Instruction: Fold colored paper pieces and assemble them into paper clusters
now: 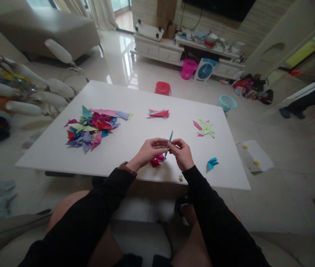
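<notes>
Between my two hands is a narrow teal piece of folded paper (171, 137), held upright and seen almost edge-on above the white table. My left hand (152, 150) pinches it from the left, fingers bent over its side. The fingertips of my right hand (182, 152) close on it from the right. Just below, red and pink folded papers (155, 161) lie on the table, partly hidden by the left hand. A small blue folded paper (212, 163) rests to the right.
A heap of colourful folded paper cranes (93, 126) covers the left of the white table (135, 100). Flat red and pink folded strips (158, 113) lie at the middle back, light green ones (206, 128) at the right. Beyond the edge stand a red stool (163, 88) and a turquoise basket (227, 102).
</notes>
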